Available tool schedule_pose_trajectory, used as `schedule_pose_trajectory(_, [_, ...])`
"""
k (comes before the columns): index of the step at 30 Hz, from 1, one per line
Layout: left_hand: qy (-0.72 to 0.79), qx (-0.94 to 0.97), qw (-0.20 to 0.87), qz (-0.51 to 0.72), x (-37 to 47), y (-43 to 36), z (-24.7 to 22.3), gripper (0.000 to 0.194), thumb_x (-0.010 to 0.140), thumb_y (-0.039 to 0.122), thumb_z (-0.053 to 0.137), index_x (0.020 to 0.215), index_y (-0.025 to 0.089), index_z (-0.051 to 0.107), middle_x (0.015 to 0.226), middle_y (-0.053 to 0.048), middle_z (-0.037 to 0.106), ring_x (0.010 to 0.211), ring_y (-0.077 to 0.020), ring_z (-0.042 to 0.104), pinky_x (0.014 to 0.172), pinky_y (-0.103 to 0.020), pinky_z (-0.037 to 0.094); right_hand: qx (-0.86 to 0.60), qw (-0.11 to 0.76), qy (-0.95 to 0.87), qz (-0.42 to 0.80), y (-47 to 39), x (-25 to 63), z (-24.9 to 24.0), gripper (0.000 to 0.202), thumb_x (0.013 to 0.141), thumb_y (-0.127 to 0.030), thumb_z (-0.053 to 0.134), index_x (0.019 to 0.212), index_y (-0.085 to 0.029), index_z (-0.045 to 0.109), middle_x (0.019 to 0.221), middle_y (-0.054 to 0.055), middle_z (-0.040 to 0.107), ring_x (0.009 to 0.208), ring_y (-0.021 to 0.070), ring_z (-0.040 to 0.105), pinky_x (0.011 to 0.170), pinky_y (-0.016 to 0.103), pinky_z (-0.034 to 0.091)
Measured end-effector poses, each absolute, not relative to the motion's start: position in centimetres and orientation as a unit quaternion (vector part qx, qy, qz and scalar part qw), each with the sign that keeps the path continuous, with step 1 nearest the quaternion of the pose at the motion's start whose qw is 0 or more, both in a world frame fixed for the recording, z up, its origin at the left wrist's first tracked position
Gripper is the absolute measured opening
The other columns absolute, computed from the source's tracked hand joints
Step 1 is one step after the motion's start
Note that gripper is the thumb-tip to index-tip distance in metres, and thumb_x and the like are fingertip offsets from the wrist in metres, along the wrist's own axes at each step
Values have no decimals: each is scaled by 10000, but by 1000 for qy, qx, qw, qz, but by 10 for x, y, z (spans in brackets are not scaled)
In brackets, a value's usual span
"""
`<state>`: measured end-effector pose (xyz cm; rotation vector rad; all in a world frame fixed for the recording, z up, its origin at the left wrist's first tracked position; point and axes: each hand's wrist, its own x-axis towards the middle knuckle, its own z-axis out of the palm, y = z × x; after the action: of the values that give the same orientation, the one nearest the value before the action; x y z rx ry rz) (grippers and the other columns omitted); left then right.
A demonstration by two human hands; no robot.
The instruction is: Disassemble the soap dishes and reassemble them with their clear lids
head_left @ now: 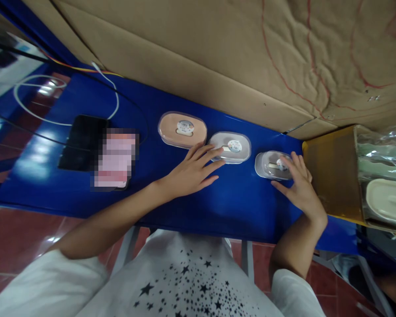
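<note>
Three oval plastic containers with clear covers and round stickers are spread in a row on the blue table. My left hand [194, 173] has its fingers stretched out and apart, with the fingertips at the left end of the middle, pale grey container [242, 152]. At the right, my right hand [298, 182] grips the right end of another grey container [267, 169], thumb at the near side and fingers at the far side. Its right end is partly hidden by my fingers. A peach-coloured container [166, 127] lies left of the middle one, touched by neither hand or nearly so.
A cardboard wall [198, 75] stands along the table's back edge. An open box [333, 171] with wrapped containers [392, 198] is at the right. On the left lie a dark flat object [81, 143], a blurred-out phone-like device [115, 158] and a white cable [117, 101].
</note>
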<state>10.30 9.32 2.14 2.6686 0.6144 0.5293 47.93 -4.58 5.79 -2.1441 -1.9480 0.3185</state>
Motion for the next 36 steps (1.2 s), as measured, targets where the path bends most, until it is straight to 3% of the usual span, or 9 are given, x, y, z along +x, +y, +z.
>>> schedule_pose_trajectory(3, [197,935,197,220,101,90,24,355,1046,267,679,1400,280,672,1433,-102,689,1420,-321,566,1305,-596,333,-705,155,-688,66,-38,455,63,789,982,-549,732,1680,-412,392,1848,67,206,1684,476,194,1288,785,233])
schedule_pose_trajectory(6, [165,935,202,239,100,89,26,335,1040,307,706,1374,300,679,1328,-84,723,1291,-283,637,1250,-558,400,-647,189,-737,48,-29,415,60,810,1007,-543,719,1704,-444,317,1832,61,262,1664,444,283,1294,737,288])
schedule_pose_trajectory(9, [168,941,185,227,99,89,24,571,1014,441,755,1524,267,565,1549,-168,597,1422,-357,566,1223,-595,422,-584,166,-792,57,-24,381,48,802,1041,-541,683,1717,-399,276,1795,115,344,1653,410,327,1299,720,284])
schedule_pose_trajectory(12, [192,945,190,183,100,90,18,826,969,476,801,1653,228,410,1711,-244,400,1550,-433,444,1231,-627,406,-553,147,-818,59,-22,366,35,717,1060,-500,670,1683,-355,347,1723,145,454,1627,385,381,1309,693,270])
schedule_pose_trajectory(17, [152,942,257,154,100,88,15,840,973,373,771,1691,294,343,1755,-209,358,1554,-398,464,1241,-615,367,-540,204,-812,81,-24,374,33,693,964,-525,800,1567,-365,499,1501,128,583,1562,394,460,1285,667,340])
schedule_pose_trajectory(24, [149,934,294,138,100,89,21,964,956,312,784,1737,302,219,1779,-202,319,1614,-390,380,1255,-584,346,-529,232,-791,202,-22,380,34,673,973,-484,794,1564,-336,508,1583,145,504,1497,350,533,1223,574,499])
schedule_pose_trajectory(31, [188,929,291,132,95,90,29,1025,937,272,771,1746,312,143,1801,-216,245,1629,-419,351,1237,-608,375,-567,336,-740,136,-12,388,32,575,957,-503,800,1468,-323,606,1525,127,603,1437,362,591,1206,605,494])
schedule_pose_trajectory(33, [199,928,288,131,93,91,31,1017,929,282,782,1739,273,168,1775,-241,285,1617,-427,363,1232,-615,378,-593,345,-720,105,-9,390,27,563,953,-494,807,1452,-317,614,1516,129,607,1440,358,588,1213,610,481])
schedule_pose_trajectory(36, [186,936,270,127,92,90,31,802,931,287,776,1643,247,408,1709,-226,397,1543,-413,462,1231,-611,371,-635,345,-688,70,-4,391,16,547,970,-495,783,1451,-302,607,1525,141,591,1459,355,569,1222,621,463])
